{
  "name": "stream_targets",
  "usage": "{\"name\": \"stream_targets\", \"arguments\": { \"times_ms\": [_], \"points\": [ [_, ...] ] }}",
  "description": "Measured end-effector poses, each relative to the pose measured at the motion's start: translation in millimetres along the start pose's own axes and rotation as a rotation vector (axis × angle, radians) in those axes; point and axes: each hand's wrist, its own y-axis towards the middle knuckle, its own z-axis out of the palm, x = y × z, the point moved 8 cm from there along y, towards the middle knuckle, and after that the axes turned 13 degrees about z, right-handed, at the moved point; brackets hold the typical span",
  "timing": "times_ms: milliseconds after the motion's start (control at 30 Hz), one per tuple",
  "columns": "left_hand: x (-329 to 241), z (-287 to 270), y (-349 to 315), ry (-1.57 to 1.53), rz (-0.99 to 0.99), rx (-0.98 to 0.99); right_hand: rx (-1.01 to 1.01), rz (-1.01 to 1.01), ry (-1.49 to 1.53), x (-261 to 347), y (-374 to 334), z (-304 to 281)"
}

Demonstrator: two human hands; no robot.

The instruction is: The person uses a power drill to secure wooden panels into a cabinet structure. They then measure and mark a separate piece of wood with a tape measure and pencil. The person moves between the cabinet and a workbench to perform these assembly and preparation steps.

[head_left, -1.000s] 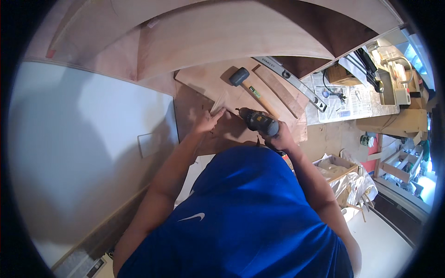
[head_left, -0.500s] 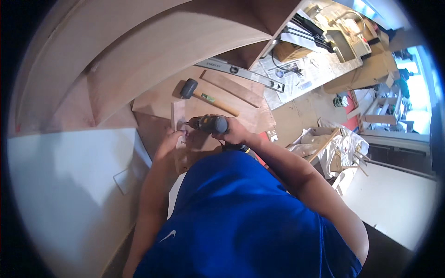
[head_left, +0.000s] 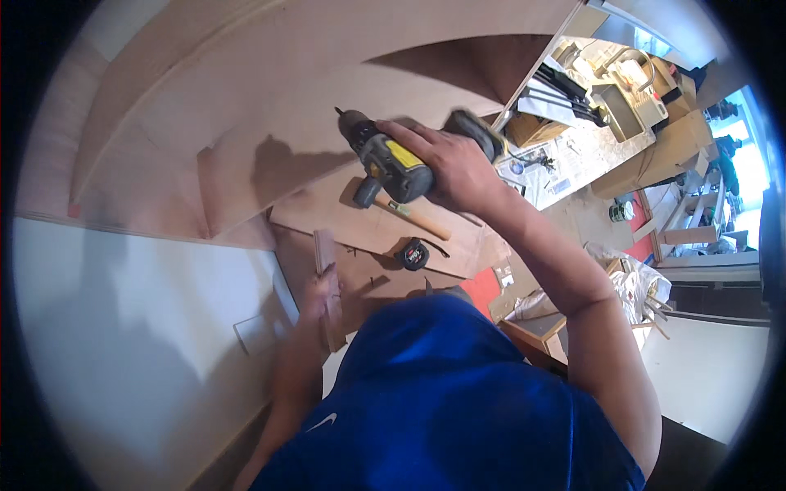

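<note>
My right hand (head_left: 452,168) grips a cordless drill (head_left: 393,161) with a yellow and grey body, raised above the wooden boards, its bit pointing up and left. My left hand (head_left: 321,292) holds a narrow strip of wood (head_left: 327,282) upright near my chest; the hand is blurred. Below the drill lies a hammer with a wooden handle (head_left: 413,217) on a plywood sheet (head_left: 327,209). A black tape measure (head_left: 413,254) rests on the darker board beside it.
Curved plywood stair panels (head_left: 246,98) fill the upper left. A white wall (head_left: 123,327) is at the left. A cluttered workbench (head_left: 589,123) with tools, boxes and papers stands at the upper right. A red patch of floor (head_left: 483,290) shows near my body.
My right hand has lifted the drill up off the board toward the camera. My left hand has picked up the wood strip and drawn it toward my body. The view has tilted.
</note>
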Motion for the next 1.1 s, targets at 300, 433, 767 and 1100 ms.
{"name": "stream_targets", "arguments": {
  "times_ms": [300, 433, 767, 1100],
  "points": [
    [-16.1, 10.0, -29.4, 0.139, 0.002, 0.019, -0.007, -0.323, -0.074, 4.6, 56.0, 0.8],
    [-18.8, 7.7, -14.8, 0.151, 0.150, 0.030, 0.089, -0.268, 0.070, 8.1, 48.6, 0.2],
    [-49.2, 16.1, -14.1, 0.090, -0.046, -0.024, -0.121, 0.584, 1.134, -49.8, -11.4, 5.6],
    [-33.2, 15.3, 1.6, 0.151, -0.105, 0.018, -0.515, 0.495, 1.255, -97.5, 43.6, 8.5]
  ]
}}
